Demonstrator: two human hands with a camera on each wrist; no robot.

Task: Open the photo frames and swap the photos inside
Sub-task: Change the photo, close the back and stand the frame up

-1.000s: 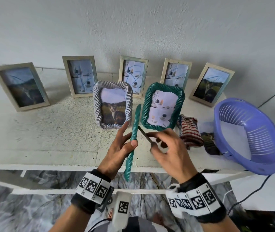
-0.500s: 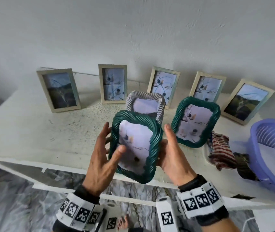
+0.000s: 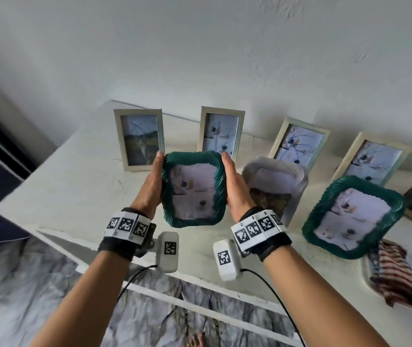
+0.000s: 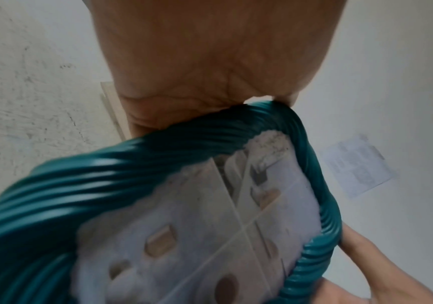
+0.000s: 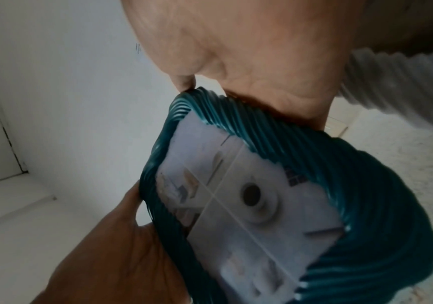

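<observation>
From the head camera I see my left hand (image 3: 151, 186) and right hand (image 3: 235, 189) clamping a green rope-edged frame (image 3: 192, 191) between the palms. The fingers of both hands lie straight and close together along its two long sides, fingertips reaching its far corners. The frame hangs above the white table (image 3: 74, 191), photo facing me. Just past my right fingers stands a grey rope-edged frame (image 3: 280, 181), and further right a second green frame (image 3: 352, 216). Beyond my fingertips wooden frames (image 3: 138, 139) line the wall.

In the left wrist view, my left palm (image 4: 210, 61) presses the frame's twisted rim (image 4: 158, 154); the fingers themselves are hidden, so I cannot tell their set here.

In the right wrist view, my right palm (image 5: 249, 61) bears on the rim (image 5: 340, 164), with the left hand's fingers (image 5: 122, 236) against the opposite edge.
</observation>
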